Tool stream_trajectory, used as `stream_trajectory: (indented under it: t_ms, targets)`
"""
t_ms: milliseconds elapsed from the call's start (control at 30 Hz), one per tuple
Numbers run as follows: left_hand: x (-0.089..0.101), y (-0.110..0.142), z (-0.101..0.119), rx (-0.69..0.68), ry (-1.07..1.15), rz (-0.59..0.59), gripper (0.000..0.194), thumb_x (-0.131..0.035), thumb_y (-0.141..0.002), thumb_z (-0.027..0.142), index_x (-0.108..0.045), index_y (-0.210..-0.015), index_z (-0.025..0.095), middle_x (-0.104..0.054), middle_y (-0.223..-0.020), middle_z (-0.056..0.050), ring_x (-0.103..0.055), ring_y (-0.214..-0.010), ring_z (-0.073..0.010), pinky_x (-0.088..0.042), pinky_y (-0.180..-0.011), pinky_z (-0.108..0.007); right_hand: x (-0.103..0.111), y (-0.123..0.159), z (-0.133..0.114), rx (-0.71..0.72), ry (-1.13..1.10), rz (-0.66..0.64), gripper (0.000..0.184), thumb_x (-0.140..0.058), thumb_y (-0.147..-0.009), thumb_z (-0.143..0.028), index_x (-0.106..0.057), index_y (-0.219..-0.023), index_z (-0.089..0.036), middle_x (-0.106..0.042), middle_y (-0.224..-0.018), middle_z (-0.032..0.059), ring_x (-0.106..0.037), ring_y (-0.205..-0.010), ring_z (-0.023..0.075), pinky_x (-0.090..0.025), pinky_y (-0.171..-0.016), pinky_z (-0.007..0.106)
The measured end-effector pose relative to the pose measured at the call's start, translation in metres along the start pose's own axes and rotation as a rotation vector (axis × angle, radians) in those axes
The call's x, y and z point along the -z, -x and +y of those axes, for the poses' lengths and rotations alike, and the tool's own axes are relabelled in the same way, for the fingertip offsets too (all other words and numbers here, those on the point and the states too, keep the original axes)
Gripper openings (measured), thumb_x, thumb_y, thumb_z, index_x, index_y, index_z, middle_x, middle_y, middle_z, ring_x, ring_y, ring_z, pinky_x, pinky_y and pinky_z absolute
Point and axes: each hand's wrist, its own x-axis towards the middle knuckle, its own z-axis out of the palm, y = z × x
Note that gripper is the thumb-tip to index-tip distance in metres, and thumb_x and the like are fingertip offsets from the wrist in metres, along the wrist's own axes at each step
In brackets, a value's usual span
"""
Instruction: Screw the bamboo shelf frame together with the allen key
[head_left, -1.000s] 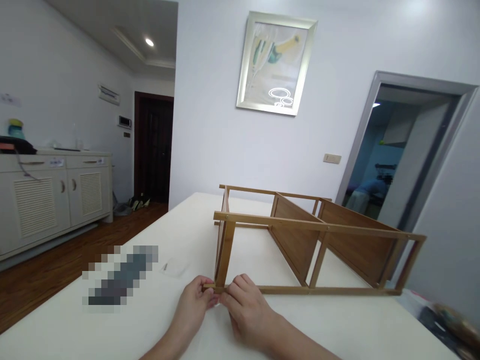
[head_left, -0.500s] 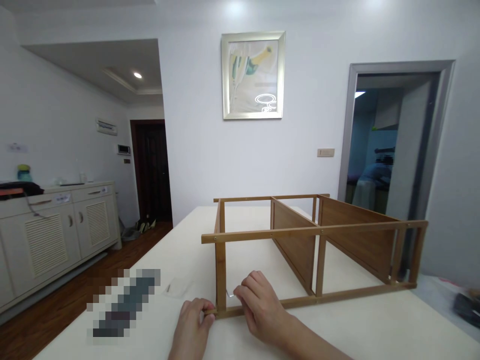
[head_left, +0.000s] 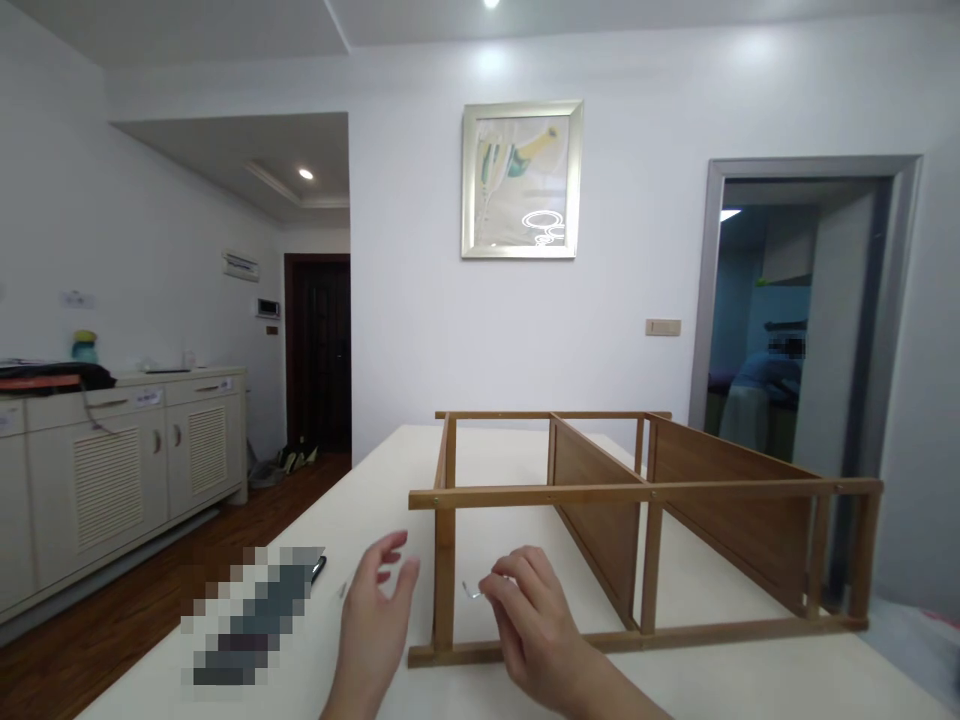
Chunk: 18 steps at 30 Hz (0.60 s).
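Observation:
A wooden shelf frame (head_left: 525,494) lies on its side across the white table (head_left: 300,690), with two brown panels set between its rails. My right hand (head_left: 536,625) pinches an Allen key (head_left: 472,592), whose bent metal end sticks out to the left, inside the frame's near opening. Left of the frame's end post (head_left: 445,580), my left hand (head_left: 379,595) is raised off the wood, its fingers apart and holding nothing. Beside that hand, a small screw-like piece (head_left: 343,590) lies on the table, partly hidden.
A blurred-out dark object (head_left: 259,620) lies on the table at the left. Beyond the table, a white cabinet (head_left: 127,470) stands along the left wall. A person (head_left: 761,390) bends over in the room through the right doorway.
My left hand has let go of the lower rail's end and lifted up and away from it. The Allen key stays in my right hand. The view has tilted upward.

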Motion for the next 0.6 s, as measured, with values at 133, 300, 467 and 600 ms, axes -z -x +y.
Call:
stream_trajectory:
  t_ms: [133, 300, 467, 600]
  targets:
    - [-0.008, -0.023, 0.063, -0.159, 0.283, 0.140, 0.035, -0.054, -0.087, 0.042, -0.061, -0.115, 0.022, -0.064, -0.123, -0.008, -0.060, -0.110, -0.0259, -0.045, -0.094, -0.035, 0.016, -0.036, -0.003, 0.073, 0.025, 0.107, 0.034, -0.048, -0.085, 0.001, -0.058, -0.111, -0.020, -0.061, -0.094, 0.0103, -0.051, -0.086, 0.0232, -0.046, -0.075, 0.041]
    - [-0.018, -0.034, 0.078, -0.530, 0.155, -0.084, 0.031, -0.047, -0.083, 0.016, -0.064, -0.109, 0.021, -0.064, -0.112, -0.008, -0.058, -0.107, -0.0247, -0.047, -0.090, -0.035, 0.031, -0.088, 0.002, 0.138, 0.168, 0.184, 0.037, -0.049, -0.089, -0.001, -0.062, -0.113, -0.025, -0.062, -0.097, 0.0087, -0.051, -0.091, 0.0235, -0.045, -0.079, 0.043]
    - [-0.027, -0.029, 0.055, -0.603, 0.128, 0.024, 0.031, -0.053, -0.080, 0.013, -0.057, -0.110, 0.020, -0.057, -0.106, -0.009, -0.057, -0.095, -0.0226, -0.049, -0.085, -0.035, 0.023, -0.110, 0.011, 0.258, 0.260, 0.020, 0.030, -0.049, -0.090, -0.001, -0.063, -0.106, -0.022, -0.061, -0.097, 0.0084, -0.050, -0.090, 0.0219, -0.044, -0.084, 0.044]
    - [-0.028, -0.025, 0.048, -0.563, 0.219, -0.029, 0.025, -0.054, -0.086, 0.017, -0.051, -0.111, 0.020, -0.056, -0.098, -0.006, -0.056, -0.078, -0.0167, -0.048, -0.072, -0.030, 0.016, -0.110, 0.009, 0.234, 0.218, -0.048, 0.030, -0.044, -0.093, -0.001, -0.061, -0.109, -0.019, -0.057, -0.099, 0.0106, -0.050, -0.088, 0.0212, -0.048, -0.073, 0.037]
